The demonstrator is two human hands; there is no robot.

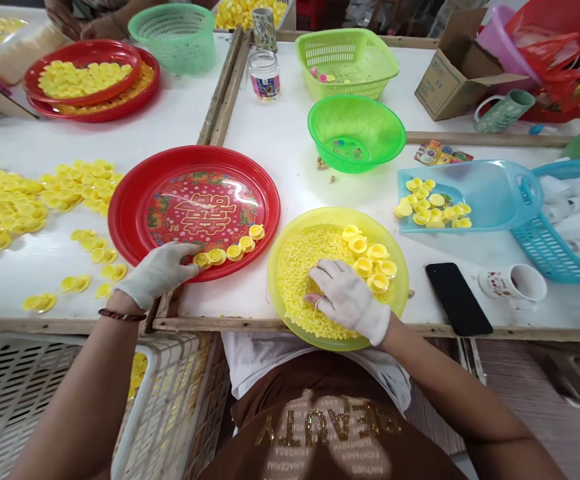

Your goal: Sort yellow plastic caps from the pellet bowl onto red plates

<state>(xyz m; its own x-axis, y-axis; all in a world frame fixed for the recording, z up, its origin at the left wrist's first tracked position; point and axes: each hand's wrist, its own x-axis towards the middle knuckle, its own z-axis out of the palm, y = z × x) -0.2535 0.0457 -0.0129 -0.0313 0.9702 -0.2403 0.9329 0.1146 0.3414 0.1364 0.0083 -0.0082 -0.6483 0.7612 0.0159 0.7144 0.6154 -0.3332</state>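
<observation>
My left hand (163,270), in a white glove, reaches over the near rim of a red tray (135,180) with a printed pattern. Its thumb and forefinger pinch a small yellow plastic cup (201,260), the leftmost of a short row along the rim. My right hand (345,297), gloved with bare fingertips showing, rests in a yellow bowl (401,267) on small yellow beads (300,267). Its fingers curl down into the beads, so whatever they hold is hidden. More yellow cups (377,267) sit in the bowl's right side, beside that hand.
Loose yellow pieces (0,207) cover the table's left. A green bowl (355,133) and a green basket (345,60) stand behind. To the right are a blue scoop-like tray (490,193), a phone (457,300) and a mug (513,283). Another person's hands (85,27) show at top left.
</observation>
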